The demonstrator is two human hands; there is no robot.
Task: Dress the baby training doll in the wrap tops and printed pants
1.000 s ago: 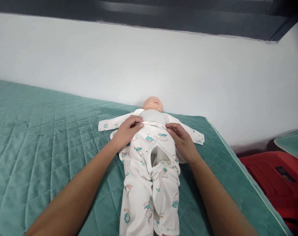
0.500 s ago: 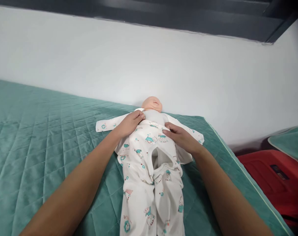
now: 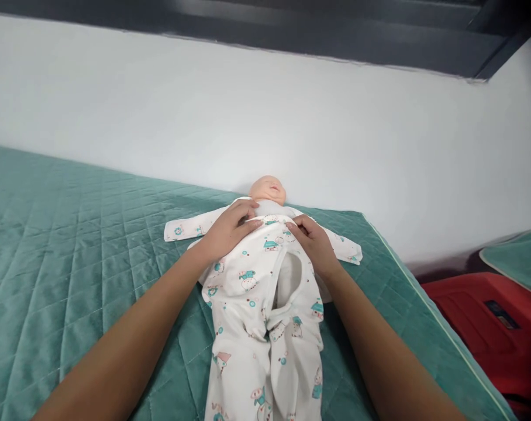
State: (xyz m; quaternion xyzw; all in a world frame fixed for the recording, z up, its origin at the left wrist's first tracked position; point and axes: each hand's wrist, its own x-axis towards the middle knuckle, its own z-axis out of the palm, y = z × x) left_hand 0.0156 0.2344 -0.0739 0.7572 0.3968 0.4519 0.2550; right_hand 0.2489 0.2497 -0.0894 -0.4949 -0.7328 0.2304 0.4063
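A baby doll [image 3: 268, 190] lies on its back in a white long-sleeved top [image 3: 193, 227] with arms spread out. White open-crotch baby pants [image 3: 248, 292] with teal and pink animal prints cover its legs and reach up to the belly. My left hand [image 3: 233, 228] holds the waistband on the left side, thumb over the cloth and fingers curled at the upper edge. On the other side, my right hand [image 3: 311, 237] pinches the waistband between thumb and fingers. Some cloth under both hands is hidden.
A teal quilted cover [image 3: 94, 280] lies beneath the doll, its piped edge running down the right. Behind the doll's head rises a white wall [image 3: 204, 117]. A red plastic object [image 3: 480, 327] stands beyond the right edge, near more teal cloth [image 3: 520, 257].
My right hand has shifted up and inward along the waistband. My left thumb has come down onto the cloth. The pants sit slightly higher, their crotch opening tilted and narrower.
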